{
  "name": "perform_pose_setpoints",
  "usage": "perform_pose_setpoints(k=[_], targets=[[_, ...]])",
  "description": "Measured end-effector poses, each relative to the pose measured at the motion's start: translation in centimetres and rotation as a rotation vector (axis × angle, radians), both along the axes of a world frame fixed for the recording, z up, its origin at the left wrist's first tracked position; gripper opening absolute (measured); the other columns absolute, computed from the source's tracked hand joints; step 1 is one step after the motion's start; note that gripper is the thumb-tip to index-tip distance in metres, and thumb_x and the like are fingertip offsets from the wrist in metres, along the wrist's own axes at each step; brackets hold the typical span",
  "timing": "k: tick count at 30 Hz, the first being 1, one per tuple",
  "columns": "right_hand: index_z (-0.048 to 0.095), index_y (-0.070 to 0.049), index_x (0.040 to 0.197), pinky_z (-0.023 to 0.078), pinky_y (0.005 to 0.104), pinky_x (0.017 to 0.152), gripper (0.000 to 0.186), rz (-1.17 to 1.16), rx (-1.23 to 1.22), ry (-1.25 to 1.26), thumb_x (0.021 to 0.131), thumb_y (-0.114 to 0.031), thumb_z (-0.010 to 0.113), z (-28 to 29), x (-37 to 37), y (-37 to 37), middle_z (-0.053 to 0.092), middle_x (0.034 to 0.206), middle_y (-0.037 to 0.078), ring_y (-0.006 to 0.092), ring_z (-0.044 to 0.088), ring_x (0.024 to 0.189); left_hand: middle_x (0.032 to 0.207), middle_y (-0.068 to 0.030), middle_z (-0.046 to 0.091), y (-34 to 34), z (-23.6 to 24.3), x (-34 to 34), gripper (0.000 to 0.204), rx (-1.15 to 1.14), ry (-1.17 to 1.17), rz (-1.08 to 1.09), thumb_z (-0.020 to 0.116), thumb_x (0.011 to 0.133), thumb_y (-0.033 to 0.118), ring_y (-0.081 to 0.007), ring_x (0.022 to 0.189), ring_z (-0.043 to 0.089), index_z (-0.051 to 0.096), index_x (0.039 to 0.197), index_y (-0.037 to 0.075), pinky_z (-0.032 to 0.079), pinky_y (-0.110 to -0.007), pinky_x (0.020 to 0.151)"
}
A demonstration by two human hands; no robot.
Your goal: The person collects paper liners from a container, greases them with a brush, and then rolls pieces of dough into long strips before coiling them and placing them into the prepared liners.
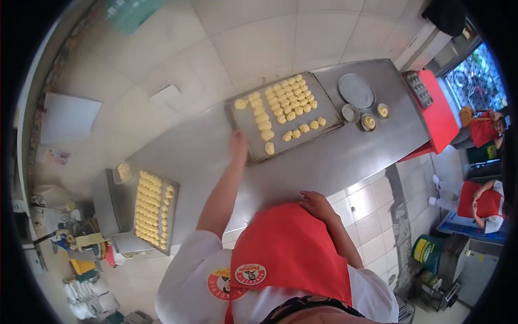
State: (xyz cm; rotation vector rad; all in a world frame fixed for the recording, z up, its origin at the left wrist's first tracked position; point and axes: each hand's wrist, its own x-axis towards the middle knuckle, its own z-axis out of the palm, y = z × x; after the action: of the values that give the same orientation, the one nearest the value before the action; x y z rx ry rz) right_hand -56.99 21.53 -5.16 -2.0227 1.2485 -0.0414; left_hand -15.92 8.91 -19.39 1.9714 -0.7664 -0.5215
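A metal baking tray [298, 141] lies on the steel table with rows of small yellow dough pieces [294, 100] on it. Larger pieces run down its left side, and a short row sits toward its front right. My left hand [238, 146] is beside the tray's left edge, smeared by motion, so its fingers are unclear and I see nothing in it. My right hand [317, 205] rests at the table's near edge, against the red apron [294, 248]. Its fingers are loosely spread, and it holds nothing.
A second tray of dough pieces [151, 210] lies at the left, near a clear tub [124, 173]. Right of the main tray are a round pan [356, 91] and fluted tins [369, 122]. A red table [436, 116] stands beyond; two people [482, 205] are farther right.
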Motion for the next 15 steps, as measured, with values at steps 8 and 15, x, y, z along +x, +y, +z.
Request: perform_pose_setpoints(k=[8, 15], targets=[[0.073, -0.005, 0.118, 0.054, 0.0434, 0.091, 0.029, -0.283, 0.160, -0.441, 0.092, -0.012, 0.063, -8.8, -4.6, -4.4, 0.072, 0.110, 0.018, 0.0356, 0.069, 0.102, 0.149, -0.0177, 0.054, -16.2, 5.3, 4.5, 0.055, 0.245, -0.808, -0.779, 0.067, 0.090, 0.015, -0.0391, 0.136, 0.051, 0.057, 0.144, 0.011, 0.042, -0.045, 0.115], [0.063, -0.010, 0.135, 0.053, 0.0492, 0.095, 0.045, -0.115, 0.232, -0.286, 0.095, -0.030, 0.063, -4.2, 0.8, -8.4, 0.071, 0.115, 0.020, 0.0396, 0.068, 0.107, 0.130, -0.0233, 0.056, -8.0, 4.1, 12.6, 0.051, 0.125, -0.832, -0.838, 0.076, 0.090, 0.020, -0.0426, 0.123, 0.052, 0.055, 0.133, 0.001, 0.043, -0.054, 0.106]])
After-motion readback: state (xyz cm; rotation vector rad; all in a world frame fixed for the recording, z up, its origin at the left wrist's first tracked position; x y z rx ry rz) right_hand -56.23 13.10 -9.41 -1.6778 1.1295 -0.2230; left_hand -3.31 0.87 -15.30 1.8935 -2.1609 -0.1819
